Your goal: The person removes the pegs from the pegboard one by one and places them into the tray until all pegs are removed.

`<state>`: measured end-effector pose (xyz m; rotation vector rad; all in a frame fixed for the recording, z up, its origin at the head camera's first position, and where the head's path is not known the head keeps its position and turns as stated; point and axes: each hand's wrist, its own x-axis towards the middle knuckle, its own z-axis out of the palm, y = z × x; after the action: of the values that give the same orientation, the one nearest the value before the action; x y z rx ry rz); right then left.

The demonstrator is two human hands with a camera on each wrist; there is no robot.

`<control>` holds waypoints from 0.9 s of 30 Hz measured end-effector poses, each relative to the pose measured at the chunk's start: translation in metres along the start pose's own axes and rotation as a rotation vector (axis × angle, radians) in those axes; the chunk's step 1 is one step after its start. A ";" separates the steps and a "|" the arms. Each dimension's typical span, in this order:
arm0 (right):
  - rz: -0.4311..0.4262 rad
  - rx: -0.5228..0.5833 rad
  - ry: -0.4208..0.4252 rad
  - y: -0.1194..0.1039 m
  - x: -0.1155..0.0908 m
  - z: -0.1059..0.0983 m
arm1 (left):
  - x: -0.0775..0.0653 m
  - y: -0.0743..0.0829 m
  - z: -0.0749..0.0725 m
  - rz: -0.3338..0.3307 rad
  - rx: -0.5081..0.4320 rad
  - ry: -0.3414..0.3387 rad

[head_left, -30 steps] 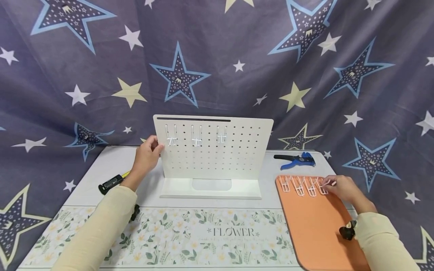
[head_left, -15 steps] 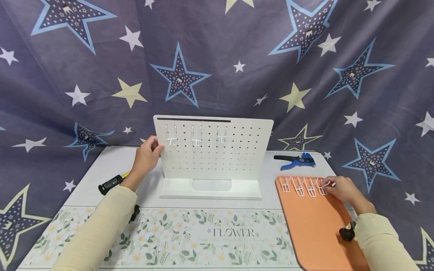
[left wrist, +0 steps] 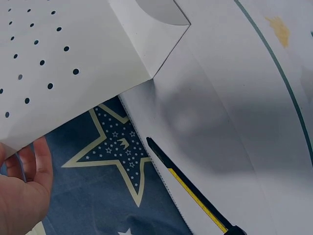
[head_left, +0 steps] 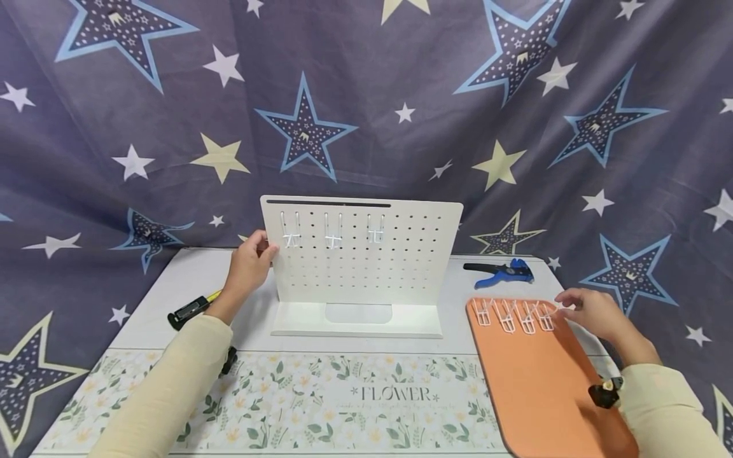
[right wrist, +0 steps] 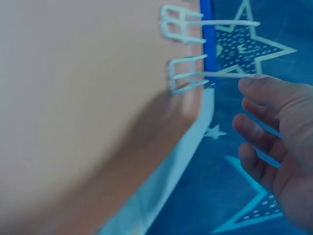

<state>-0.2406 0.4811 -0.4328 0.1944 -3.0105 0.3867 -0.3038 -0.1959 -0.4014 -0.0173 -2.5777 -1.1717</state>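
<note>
A white pegboard [head_left: 357, 273] stands upright on its base, with three white wire hooks [head_left: 333, 238] hung along its upper rows. My left hand [head_left: 249, 264] grips the board's left edge, thumb in front; in the left wrist view the fingers [left wrist: 43, 159] go behind the panel. At far right, several white wire hooks [head_left: 528, 320] lie in a row at the back end of an orange tray [head_left: 538, 381]. My right hand [head_left: 592, 315] pinches the tip of the rightmost hook's prong [right wrist: 225, 75] between thumb and forefinger; its other fingers are loosely bent.
Behind the tray lies a blue and black plier-like tool [head_left: 501, 272]. A black and yellow utility knife [head_left: 191, 310] lies left of the board, near the left forearm. A floral mat [head_left: 286, 407] covers the table's front. A starry curtain [head_left: 366, 95] hangs behind.
My right hand has moved slightly right and opened its grasp to the prong's tip, uncovering more of the last hook. The left hand keeps its place on the board.
</note>
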 end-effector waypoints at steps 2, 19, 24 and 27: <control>-0.021 -0.004 0.016 -0.005 0.001 -0.006 | 0.000 0.000 0.000 -0.002 -0.003 0.000; -0.256 0.023 0.304 -0.099 0.029 -0.036 | 0.000 0.002 -0.001 0.010 0.004 0.005; -0.291 0.088 0.320 -0.134 0.040 -0.033 | 0.000 0.001 -0.001 0.011 0.010 0.009; -0.306 0.117 0.327 -0.153 0.048 -0.027 | 0.001 0.000 -0.001 0.005 0.011 0.009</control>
<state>-0.2647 0.3361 -0.3640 0.5367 -2.5853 0.5067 -0.3042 -0.1964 -0.4009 -0.0157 -2.5747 -1.1537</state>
